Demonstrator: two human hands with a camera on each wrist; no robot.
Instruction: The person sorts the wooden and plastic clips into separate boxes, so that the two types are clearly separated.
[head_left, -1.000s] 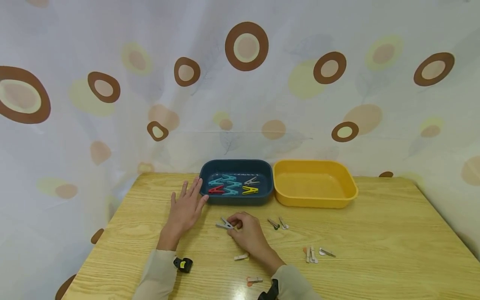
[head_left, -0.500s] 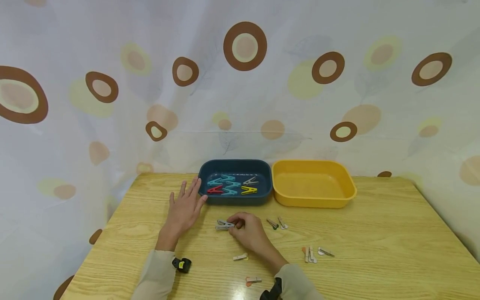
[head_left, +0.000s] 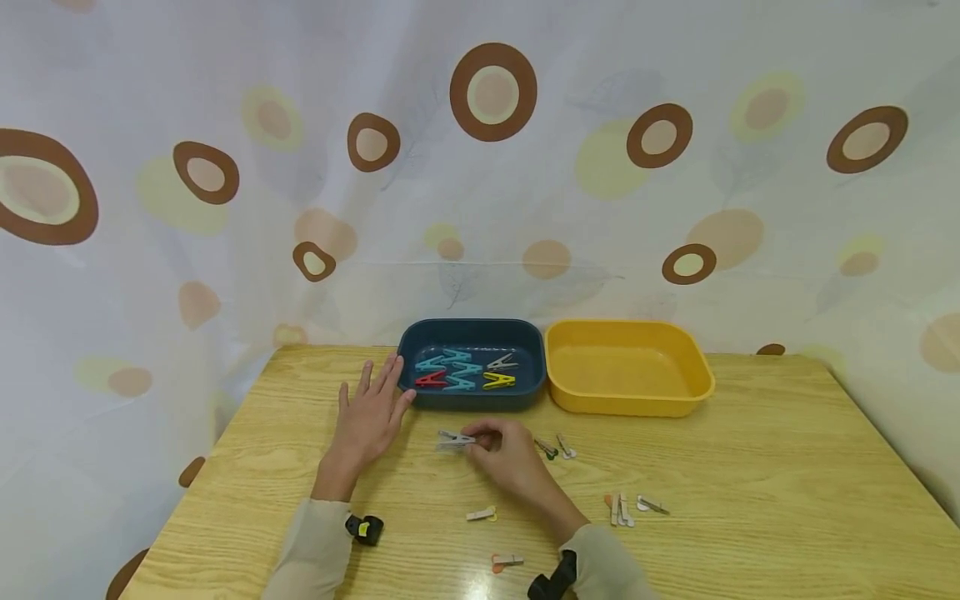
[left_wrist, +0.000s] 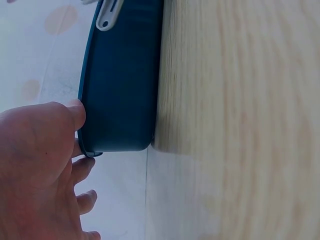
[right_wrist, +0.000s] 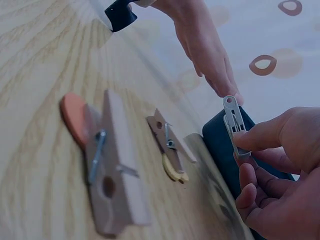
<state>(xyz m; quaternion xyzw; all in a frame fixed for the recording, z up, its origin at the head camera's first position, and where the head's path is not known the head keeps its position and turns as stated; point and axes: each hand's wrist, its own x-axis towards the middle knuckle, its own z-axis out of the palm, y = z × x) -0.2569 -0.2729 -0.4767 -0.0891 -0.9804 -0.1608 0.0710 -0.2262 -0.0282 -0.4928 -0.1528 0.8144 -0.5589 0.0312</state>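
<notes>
My right hand (head_left: 510,458) pinches a grey plastic clothespin (head_left: 453,439) between thumb and fingers, above the table in front of the dark blue bin (head_left: 480,402). Seen from the right wrist, that clothespin (right_wrist: 233,120) points up with its holed end away from the fingers. My left hand (head_left: 367,421) lies at the bin's left front corner, fingers spread; its thumb (left_wrist: 76,114) touches the rim in the left wrist view. Inside the bin are several teal clothespins (head_left: 463,367), a red one (head_left: 431,379), a yellow one (head_left: 499,381) and a grey one (head_left: 503,362).
A yellow bin (head_left: 630,405) stands right of the blue one. Small wooden clothespins with coloured discs lie about the table: one with a yellow disc (head_left: 480,515), one with an orange disc (head_left: 508,560), a pair (head_left: 550,448) near the bins, and a group (head_left: 619,509) to the right.
The grey clothespin, first slanting with its legs apart, has turned level, and my right hand has lifted it slightly up and rightward. My left hand stays at the bin.
</notes>
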